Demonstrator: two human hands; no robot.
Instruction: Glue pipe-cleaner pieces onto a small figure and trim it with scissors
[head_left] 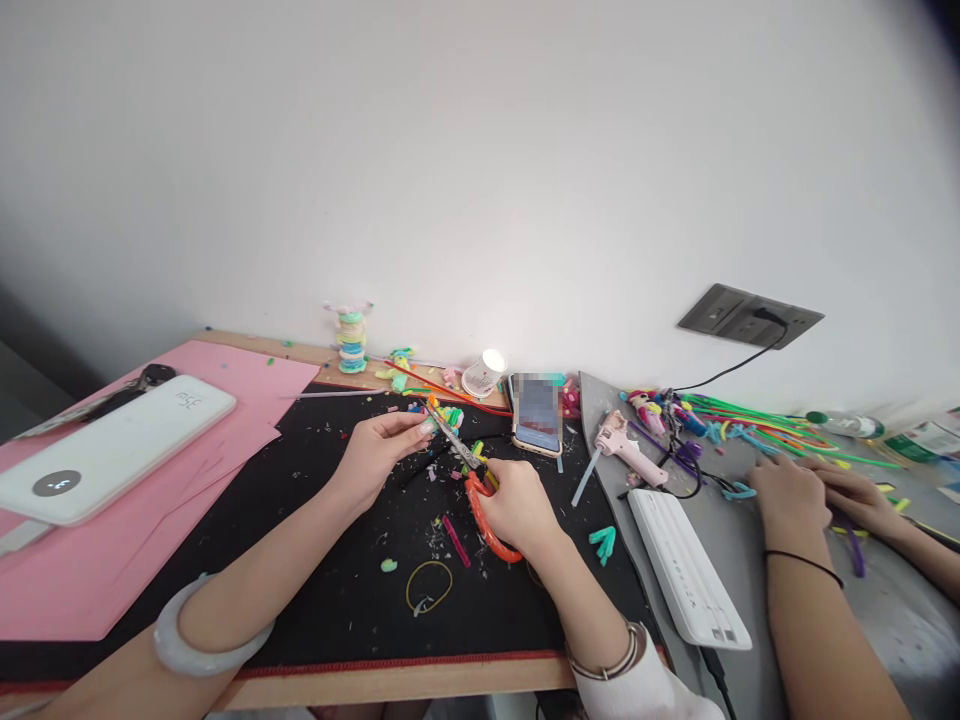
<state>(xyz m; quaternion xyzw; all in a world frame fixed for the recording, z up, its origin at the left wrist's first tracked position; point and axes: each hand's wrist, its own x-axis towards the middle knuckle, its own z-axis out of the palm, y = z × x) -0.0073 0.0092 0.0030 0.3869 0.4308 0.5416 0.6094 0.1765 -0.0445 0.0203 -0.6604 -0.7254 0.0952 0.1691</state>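
My left hand [379,450] pinches a small multicoloured pipe-cleaner piece [448,413] over the black mat [315,560]. My right hand [517,505] grips orange-handled scissors [480,510], whose blades [454,440] reach up to that piece. A pale bangle sits on my left wrist and a metal bracelet on my right wrist. Small cut scraps lie scattered on the mat around both hands.
Pink paper [112,560] and a white power bank [112,445] lie at left. A phone [537,412], a small cup [484,375] and a stacked coloured figure [351,338] stand near the wall. Another person's hands [817,495] work at right beside a pink glue gun [626,450], a white keyboard [686,565] and pipe cleaners [757,420].
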